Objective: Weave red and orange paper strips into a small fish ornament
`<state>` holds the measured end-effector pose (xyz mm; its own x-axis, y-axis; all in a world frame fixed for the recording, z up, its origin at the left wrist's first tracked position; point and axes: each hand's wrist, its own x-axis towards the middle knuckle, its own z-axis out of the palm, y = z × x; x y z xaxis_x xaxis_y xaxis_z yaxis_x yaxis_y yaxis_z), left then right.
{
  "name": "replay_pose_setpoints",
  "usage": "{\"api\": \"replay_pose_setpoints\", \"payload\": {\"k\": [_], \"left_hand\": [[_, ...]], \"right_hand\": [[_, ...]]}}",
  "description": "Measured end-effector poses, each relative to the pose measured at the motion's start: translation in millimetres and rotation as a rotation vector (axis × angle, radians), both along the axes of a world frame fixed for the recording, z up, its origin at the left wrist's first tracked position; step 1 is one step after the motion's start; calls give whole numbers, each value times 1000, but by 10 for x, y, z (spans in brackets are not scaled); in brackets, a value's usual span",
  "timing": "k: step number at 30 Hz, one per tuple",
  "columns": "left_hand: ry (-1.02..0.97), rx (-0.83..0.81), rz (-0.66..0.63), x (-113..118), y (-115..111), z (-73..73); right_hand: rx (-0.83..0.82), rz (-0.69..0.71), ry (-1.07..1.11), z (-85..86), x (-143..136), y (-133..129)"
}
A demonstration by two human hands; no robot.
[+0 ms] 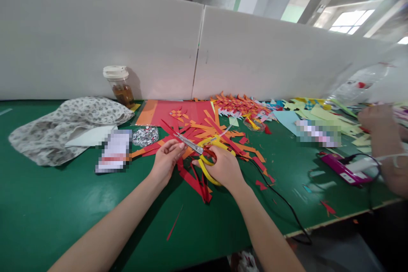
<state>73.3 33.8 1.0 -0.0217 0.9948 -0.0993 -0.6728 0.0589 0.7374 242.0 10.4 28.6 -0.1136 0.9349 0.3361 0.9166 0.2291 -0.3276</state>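
My right hand (225, 168) is closed around a pair of scissors (193, 146) with yellow and red handles. Their metal blades point left, toward the fingertips of my left hand (167, 157). Thumb and fingers of my left hand are pinched together on what looks like a narrow red paper strip (168, 129), right beside the blades; its held end is mostly hidden. Beneath and behind both hands spreads a loose pile of red and orange paper strips (207, 129). A yellow tool with a black cord (280, 195), partly covered by my right hand, lies among them.
Woven orange paper fish (237, 104) and a bag of googly eyes (145, 136) lie behind. Left are a patterned cloth (70, 114), a phone (113, 153) and a drink cup (119, 87). Right are a purple power strip (346, 170) and another person's arm (384, 144).
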Motion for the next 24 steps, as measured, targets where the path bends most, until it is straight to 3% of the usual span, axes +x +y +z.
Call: {"api": "replay_pose_setpoints", "payload": {"k": [24], "left_hand": [[-6, -30, -37, 26, -52, 47]], "right_hand": [[40, 13, 49, 12, -3, 1]]}}
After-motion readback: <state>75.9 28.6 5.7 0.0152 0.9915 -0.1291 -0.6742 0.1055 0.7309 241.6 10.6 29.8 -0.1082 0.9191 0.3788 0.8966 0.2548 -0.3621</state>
